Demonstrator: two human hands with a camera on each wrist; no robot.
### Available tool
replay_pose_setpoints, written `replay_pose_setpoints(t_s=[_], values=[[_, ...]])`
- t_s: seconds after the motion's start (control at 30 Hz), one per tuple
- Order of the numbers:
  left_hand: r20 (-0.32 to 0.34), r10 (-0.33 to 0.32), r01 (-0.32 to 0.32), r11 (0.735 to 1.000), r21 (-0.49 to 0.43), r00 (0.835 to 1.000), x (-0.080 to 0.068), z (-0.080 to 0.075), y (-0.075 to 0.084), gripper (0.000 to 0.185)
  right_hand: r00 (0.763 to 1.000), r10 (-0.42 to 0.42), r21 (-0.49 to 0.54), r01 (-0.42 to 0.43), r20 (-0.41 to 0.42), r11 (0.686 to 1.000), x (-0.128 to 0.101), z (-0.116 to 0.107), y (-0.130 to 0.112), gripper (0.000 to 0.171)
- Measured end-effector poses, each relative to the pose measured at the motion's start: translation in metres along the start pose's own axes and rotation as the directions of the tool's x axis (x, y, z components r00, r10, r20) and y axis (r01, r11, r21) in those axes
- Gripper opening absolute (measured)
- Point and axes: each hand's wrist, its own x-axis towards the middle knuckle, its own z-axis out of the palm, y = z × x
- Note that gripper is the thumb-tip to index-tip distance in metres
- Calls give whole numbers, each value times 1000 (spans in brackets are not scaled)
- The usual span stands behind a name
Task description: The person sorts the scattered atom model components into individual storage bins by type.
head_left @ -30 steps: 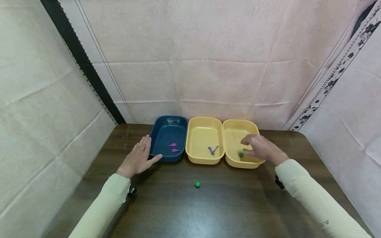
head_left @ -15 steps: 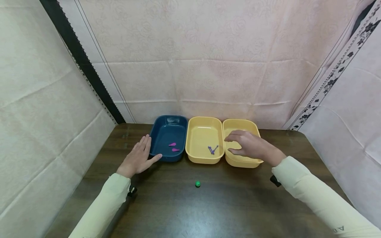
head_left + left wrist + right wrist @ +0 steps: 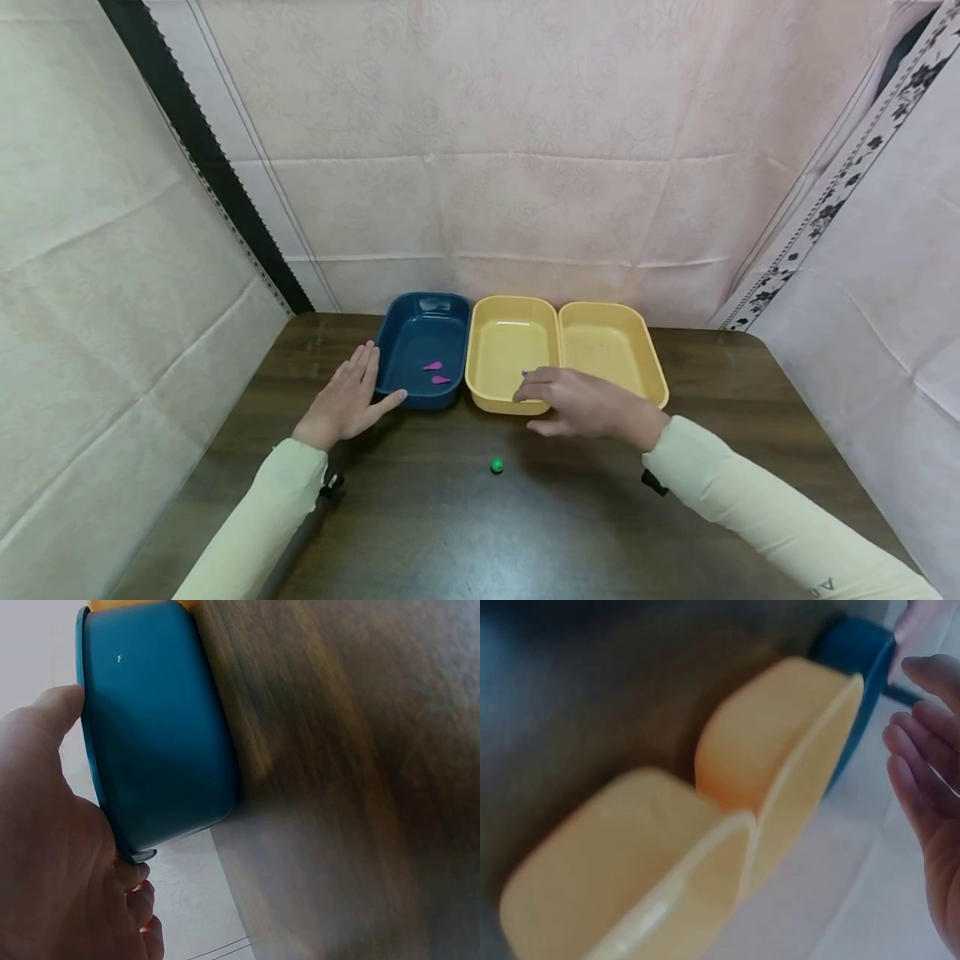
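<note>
My left hand [image 3: 343, 400] lies against the near left corner of the blue tray [image 3: 420, 398], fingers straight along the side and thumb over the front rim. The left wrist view has the thumb on the rim of this blue tray [image 3: 150, 727]. My right hand [image 3: 581, 404] hovers over the front of the middle yellow tray [image 3: 495, 398] and the right yellow tray [image 3: 656, 367]. Its fingers are loosely bent, thumb apart, nothing between them in the right wrist view. A green bead [image 3: 497, 466] sits on the table just ahead of that hand.
Two pink teardrop-shaped pieces [image 3: 437, 372] lie in the blue tray. A small purple piece [image 3: 524, 372] peeks out in the middle tray, the rest behind my right hand. The three trays stand side by side on the brown table [image 3: 420, 517], near the cloth backdrop [image 3: 480, 208].
My right hand has moved left and nearer from the right yellow tray, where a green bead was visible; the hand now covers that spot. The left hand has stayed put.
</note>
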Motion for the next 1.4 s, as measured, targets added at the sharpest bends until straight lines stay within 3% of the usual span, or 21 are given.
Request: replay_pose_setpoints(t_s=[0.27, 0.5, 0.77, 1.07, 1.4], values=[[-1, 0, 0, 1000, 5, 1000, 0, 1, -1, 107, 988, -30, 56, 22, 150, 998, 10, 36, -20, 36], [-1, 1, -1, 1000, 1, 1000, 0, 1, -1, 107, 982, -78, 115, 59, 170, 992, 17, 66, -23, 26], [4, -2, 2, 1000, -2, 1000, 0, 1, -1, 107, 978, -67, 112, 45, 199, 993, 19, 86, -24, 19], [1, -5, 5, 1000, -2, 1000, 0, 0, -1, 107, 967, 36, 291, -110, 250, 950, 8, 63, -22, 10], [7, -6, 6, 1000, 5, 1000, 0, 0, 0, 106, 975, 67, 253, -121, 212, 960, -10, 24, -11, 12]])
